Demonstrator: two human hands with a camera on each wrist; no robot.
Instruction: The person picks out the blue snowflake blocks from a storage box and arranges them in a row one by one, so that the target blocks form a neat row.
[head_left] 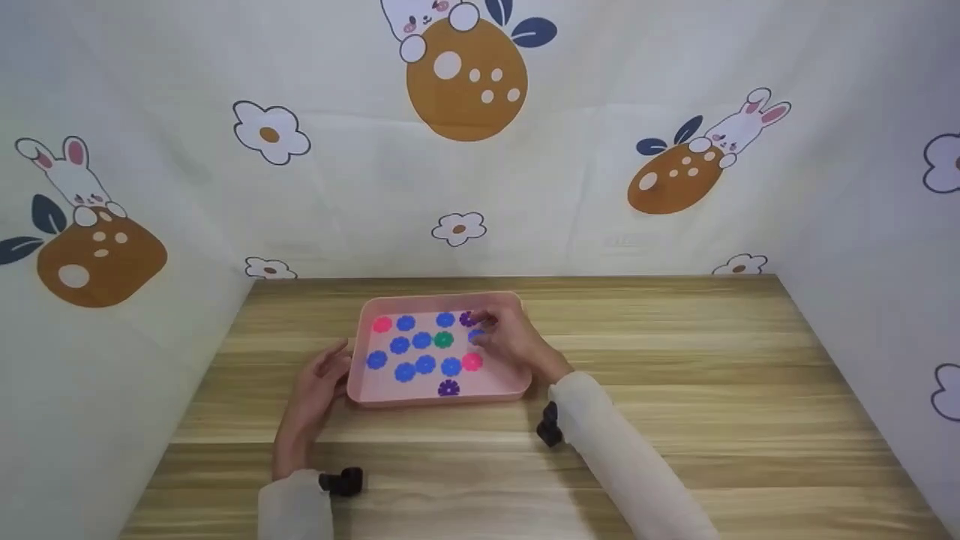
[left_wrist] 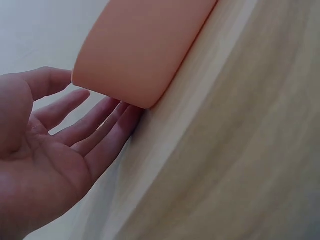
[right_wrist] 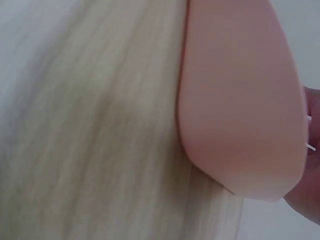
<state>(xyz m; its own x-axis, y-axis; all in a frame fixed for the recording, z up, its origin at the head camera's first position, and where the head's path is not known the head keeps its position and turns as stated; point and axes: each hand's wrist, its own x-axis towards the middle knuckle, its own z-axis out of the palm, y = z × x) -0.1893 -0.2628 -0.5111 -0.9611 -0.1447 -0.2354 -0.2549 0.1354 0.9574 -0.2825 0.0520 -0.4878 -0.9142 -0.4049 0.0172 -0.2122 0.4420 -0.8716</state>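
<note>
A shallow pink tray [head_left: 487, 386] holds several flower-shaped plastic discs, mostly blue, such as the blue disc [head_left: 405, 372]. Among them lie a green disc [head_left: 444, 340], a pink disc [head_left: 382, 325] and a purple disc [head_left: 448, 388]. My left hand [head_left: 319, 382] is at the tray's left side; in the left wrist view its thumb meets the rim and its loosely extended fingers reach the lower edge. Over the tray's right part is my right hand [head_left: 510, 334], thumb and forefinger apart, near another purple disc [head_left: 466, 319] and a partly covered blue disc [head_left: 475, 335].
The tray rests on a wood-grain table [head_left: 675, 390]. Behind it and at both sides hangs a pale cloth [head_left: 360, 202] printed with rabbits, oranges and flowers. Each wrist carries a small black camera, such as the left wrist camera [head_left: 346, 481].
</note>
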